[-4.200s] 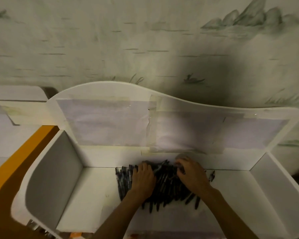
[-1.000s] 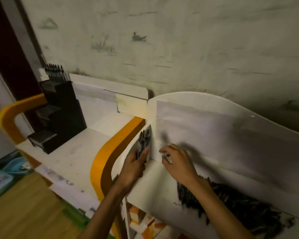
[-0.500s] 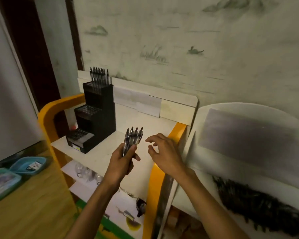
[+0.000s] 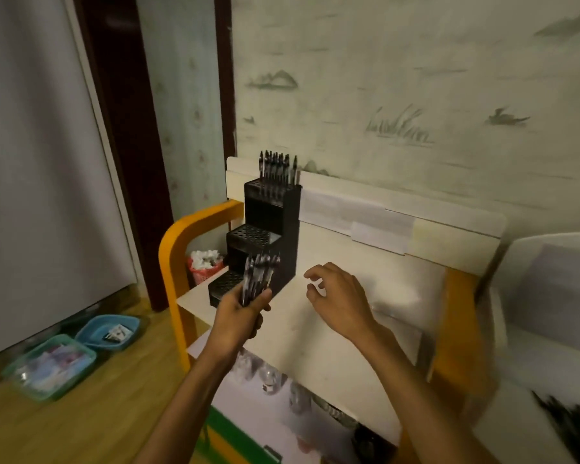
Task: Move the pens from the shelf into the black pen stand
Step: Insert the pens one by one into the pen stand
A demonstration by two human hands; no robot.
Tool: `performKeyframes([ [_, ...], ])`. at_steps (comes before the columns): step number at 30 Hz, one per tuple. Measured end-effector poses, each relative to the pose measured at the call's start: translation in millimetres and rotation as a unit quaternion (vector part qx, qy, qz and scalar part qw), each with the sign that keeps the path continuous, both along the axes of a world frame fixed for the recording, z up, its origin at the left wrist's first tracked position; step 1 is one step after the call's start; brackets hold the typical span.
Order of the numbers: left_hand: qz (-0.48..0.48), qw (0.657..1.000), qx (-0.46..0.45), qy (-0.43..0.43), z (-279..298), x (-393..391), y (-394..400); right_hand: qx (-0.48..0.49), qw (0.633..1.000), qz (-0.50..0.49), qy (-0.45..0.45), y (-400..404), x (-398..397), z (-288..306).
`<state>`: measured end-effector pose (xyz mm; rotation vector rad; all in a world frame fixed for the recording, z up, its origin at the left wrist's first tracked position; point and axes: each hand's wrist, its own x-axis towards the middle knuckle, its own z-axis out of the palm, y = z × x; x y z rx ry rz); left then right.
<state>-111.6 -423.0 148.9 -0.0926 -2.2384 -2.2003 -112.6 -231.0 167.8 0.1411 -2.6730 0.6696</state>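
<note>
We hold a bundle of dark, clear-barrelled pens (image 4: pixel 258 276) upright in our left hand (image 4: pixel 240 313), fingers wrapped round the lower barrels so that the tops fan out free, which looks meant to let single pens be plucked off. The bundle hangs just in front of the black three-tiered plastic pen stand (image 4: pixel 265 242), which sits at the back left corner of the white shelf top (image 4: pixel 332 329), against its pale backboard. The stand's stepped tiers are perforated with small holes; the top tier already carries a row of pens (image 4: pixel 277 165) standing upright, while the middle and bottom tiers look empty. Our right hand (image 4: pixel 339 296) hovers beside the bundle, holding nothing, its fingers loosely curled and spread towards the pens, so we judge it is about to pinch one and feed it into a hole. At the lower right edge of view a dark heap of remaining pens (image 4: pixel 573 426) lies on the white curved shelf (image 4: pixel 549 296), so much of the job is left. An orange rail (image 4: pixel 175 249) frames the shelf top's left edge.
</note>
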Motion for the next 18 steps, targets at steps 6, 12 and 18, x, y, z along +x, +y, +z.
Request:
performKeyframes([
  [6, -0.026, 0.998, -0.012, 0.055, 19.6, -83.7, -39.2, -0.013, 0.999, 0.001, 0.038, -46.7, -82.0, 10.2],
  [12, -0.07, 0.993, -0.021, 0.091, 43.0, -174.3, -72.7, -0.011, 0.998, -0.008, 0.054, -77.4, -166.7, 26.0],
  [18, -0.108, 0.991, -0.028, 0.07, 41.8, -251.1, -98.0, -0.045, 0.996, -0.036, 0.075, -86.1, -227.5, 32.7],
])
